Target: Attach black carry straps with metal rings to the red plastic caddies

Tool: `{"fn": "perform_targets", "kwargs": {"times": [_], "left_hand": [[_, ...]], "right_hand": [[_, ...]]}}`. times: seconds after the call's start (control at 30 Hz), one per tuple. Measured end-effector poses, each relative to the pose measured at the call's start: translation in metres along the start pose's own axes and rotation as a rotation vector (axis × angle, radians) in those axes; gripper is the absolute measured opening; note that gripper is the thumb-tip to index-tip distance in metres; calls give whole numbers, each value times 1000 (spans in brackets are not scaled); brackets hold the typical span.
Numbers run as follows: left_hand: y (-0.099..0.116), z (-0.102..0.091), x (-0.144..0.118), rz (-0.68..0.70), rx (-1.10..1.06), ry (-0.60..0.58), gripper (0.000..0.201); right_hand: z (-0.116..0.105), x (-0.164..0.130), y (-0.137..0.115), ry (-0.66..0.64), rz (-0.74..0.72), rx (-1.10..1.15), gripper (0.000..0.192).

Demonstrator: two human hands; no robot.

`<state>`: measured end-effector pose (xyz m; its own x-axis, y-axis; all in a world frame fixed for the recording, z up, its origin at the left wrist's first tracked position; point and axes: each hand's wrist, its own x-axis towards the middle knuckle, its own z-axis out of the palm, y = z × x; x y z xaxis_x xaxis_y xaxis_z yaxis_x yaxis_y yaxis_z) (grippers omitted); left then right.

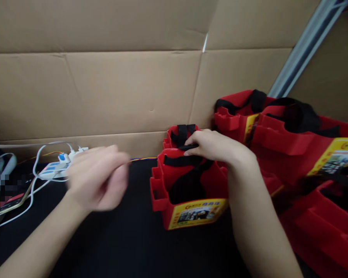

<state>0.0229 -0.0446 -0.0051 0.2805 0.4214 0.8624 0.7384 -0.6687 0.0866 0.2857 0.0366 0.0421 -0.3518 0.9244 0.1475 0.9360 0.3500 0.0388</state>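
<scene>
A small red fabric bag (188, 185) with black handles and a yellow label stands upright on the black table, in the middle of the view. My right hand (217, 148) rests on its top and pinches one black handle (188, 147). My left hand (100, 177) hovers to the left of the bag, blurred by motion, with its fingers loosely curled and nothing in them. It touches neither the bag nor the table.
More red bags (290, 127) of the same kind lie piled at the right. A white power strip (56, 166) with plugs and white cables sits at the left. Cardboard walls (104, 88) close off the back. A metal rail (304, 42) slants at upper right.
</scene>
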Motion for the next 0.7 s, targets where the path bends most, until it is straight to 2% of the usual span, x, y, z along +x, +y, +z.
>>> {"fn": "perform_targets", "kwargs": {"times": [0.03, 0.1, 0.17, 0.27, 0.37, 0.47, 0.6, 0.63, 0.7], "left_hand": [[-1, 6, 6, 11, 4, -45, 19], [-3, 18, 16, -23, 3, -225, 18], [-8, 25, 20, -74, -29, -432, 38], [-25, 31, 16, -77, -73, -633, 56], [-47, 32, 10, -47, -106, -740, 65], [-59, 30, 11, 1, -77, -777, 64], [-43, 21, 17, -24, -33, -747, 28], [-36, 20, 17, -61, -74, -792, 25], [-24, 20, 16, -154, -178, -958, 41]], "right_hand": [[1, -2, -7, 32, -43, -6, 20], [2, -5, -20, 75, -120, 24, 22], [3, -6, -30, 102, -187, 111, 23], [5, -5, -41, 173, -282, 251, 22], [5, 0, -45, 232, -306, 383, 23], [5, 5, -45, 185, -253, 596, 23], [7, 13, -51, 82, -143, 1061, 19], [9, 15, -54, 44, -128, 1161, 19], [13, 20, -59, -40, -133, 1307, 20]]}}
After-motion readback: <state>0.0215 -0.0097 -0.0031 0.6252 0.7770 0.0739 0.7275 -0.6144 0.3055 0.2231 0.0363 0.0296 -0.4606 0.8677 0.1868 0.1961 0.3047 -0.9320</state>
